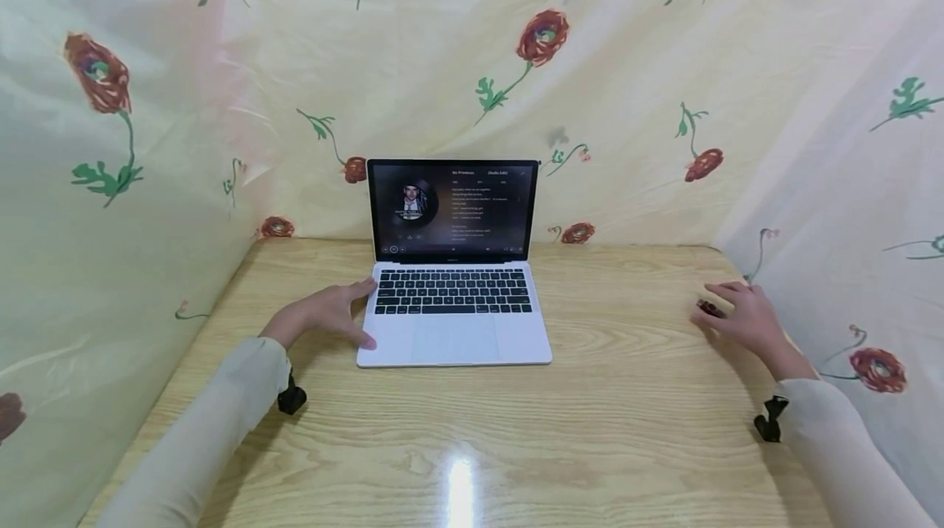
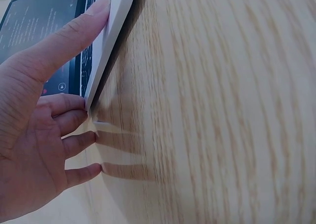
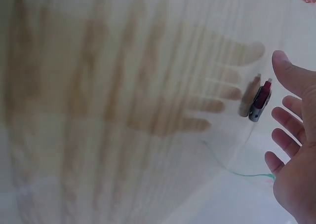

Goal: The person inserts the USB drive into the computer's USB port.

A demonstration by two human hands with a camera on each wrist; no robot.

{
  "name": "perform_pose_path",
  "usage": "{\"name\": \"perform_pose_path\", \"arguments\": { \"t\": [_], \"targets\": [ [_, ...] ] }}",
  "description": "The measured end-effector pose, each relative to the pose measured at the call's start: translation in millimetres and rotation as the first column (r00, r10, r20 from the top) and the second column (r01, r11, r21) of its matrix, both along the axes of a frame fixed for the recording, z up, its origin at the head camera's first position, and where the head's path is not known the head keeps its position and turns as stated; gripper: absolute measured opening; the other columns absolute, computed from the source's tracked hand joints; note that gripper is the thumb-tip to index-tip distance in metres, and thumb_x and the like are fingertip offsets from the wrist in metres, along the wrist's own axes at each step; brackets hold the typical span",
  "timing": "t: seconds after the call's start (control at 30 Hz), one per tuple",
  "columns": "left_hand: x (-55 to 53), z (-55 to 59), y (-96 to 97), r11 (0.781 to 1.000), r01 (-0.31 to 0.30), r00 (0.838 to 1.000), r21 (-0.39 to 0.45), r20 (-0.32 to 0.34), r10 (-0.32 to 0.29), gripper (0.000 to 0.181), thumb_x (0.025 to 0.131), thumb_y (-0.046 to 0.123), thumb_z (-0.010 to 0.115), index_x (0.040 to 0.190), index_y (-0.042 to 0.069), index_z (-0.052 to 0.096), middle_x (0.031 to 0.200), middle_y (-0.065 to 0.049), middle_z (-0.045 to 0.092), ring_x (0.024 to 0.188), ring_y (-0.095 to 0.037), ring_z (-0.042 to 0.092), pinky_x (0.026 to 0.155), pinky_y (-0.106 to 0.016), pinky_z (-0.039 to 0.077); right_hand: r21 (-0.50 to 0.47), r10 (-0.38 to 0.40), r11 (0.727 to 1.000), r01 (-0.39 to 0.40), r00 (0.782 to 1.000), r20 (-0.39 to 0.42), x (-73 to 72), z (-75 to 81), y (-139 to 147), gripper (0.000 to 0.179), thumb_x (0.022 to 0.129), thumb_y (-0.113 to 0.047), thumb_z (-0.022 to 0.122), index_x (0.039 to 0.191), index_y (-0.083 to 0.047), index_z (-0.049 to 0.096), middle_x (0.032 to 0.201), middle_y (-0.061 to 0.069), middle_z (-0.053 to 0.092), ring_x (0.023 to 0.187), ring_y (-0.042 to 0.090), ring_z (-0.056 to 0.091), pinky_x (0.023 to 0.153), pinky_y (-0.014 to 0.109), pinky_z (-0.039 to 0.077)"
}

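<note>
A silver laptop stands unfolded on the wooden table, its screen lit with a dark music-player page showing a round picture and lines of text. At its left edge is my left hand. That thumb rests on the front left of the keyboard deck, while the fingers reach along the side edge, fingertips right at it. Over on the right, my right hand hovers with fingers spread loosely around a small dark red and silver object on the table; nothing is in its grasp.
Floral cloth hangs behind the wooden table and along both sides. Near each wrist a black mount shows, one at the left and one at the right. The right hand works near the table's right edge.
</note>
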State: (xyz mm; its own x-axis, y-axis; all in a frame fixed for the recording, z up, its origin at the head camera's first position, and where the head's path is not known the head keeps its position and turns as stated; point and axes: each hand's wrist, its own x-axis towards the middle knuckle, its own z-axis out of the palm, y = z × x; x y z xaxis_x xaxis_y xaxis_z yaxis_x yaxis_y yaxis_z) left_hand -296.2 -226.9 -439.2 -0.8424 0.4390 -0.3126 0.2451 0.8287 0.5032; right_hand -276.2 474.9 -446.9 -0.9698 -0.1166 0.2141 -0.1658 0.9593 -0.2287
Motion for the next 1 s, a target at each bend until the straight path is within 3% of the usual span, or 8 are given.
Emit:
{"name": "perform_pose_path", "arguments": {
  "t": [0.17,0.63,1.0],
  "targets": [
    [0.9,1.1,0.7,1.0,-0.002,1.0,0.002,0.0,0.002,0.132,0.067,0.063,0.088,0.163,0.004,0.017,0.171,-0.017,0.012,0.158,-0.04,0.013,0.128,-0.057,0.018,0.003,-0.028,1.0,0.027,0.999,0.022,1.5,-5.6,5,0.065,0.092,-0.034,0.075,0.132,0.014,0.056,0.128,0.042,0.051,0.105,0.053,0.044,0.084,0.066,0.041],
    [1.4,2.0,0.3,1.0,0.008,1.0,0.004,-0.004,-0.008,0.132,0.068,0.062,0.088,0.163,0.004,0.017,0.171,-0.017,0.012,0.157,-0.04,0.014,0.128,-0.056,0.018,0.038,-0.013,0.999,0.013,1.0,-0.018,0.0,-14.7,15,0.056,0.095,-0.031,0.073,0.126,0.014,0.062,0.113,0.04,0.059,0.092,0.049,0.05,0.072,0.055,0.042],
    [0.5,-1.0,-1.5,1.0,0.015,1.0,0.012,-0.004,-0.015,0.132,0.069,0.062,0.088,0.163,0.004,0.015,0.171,-0.018,0.011,0.157,-0.041,0.013,0.128,-0.057,0.018,0.023,0.039,0.999,-0.04,0.998,0.047,-6.8,-11.6,20,0.05,0.096,-0.027,0.072,0.123,0.014,0.064,0.111,0.043,0.059,0.095,0.054,0.058,0.077,0.064,0.05]
  ]
}}
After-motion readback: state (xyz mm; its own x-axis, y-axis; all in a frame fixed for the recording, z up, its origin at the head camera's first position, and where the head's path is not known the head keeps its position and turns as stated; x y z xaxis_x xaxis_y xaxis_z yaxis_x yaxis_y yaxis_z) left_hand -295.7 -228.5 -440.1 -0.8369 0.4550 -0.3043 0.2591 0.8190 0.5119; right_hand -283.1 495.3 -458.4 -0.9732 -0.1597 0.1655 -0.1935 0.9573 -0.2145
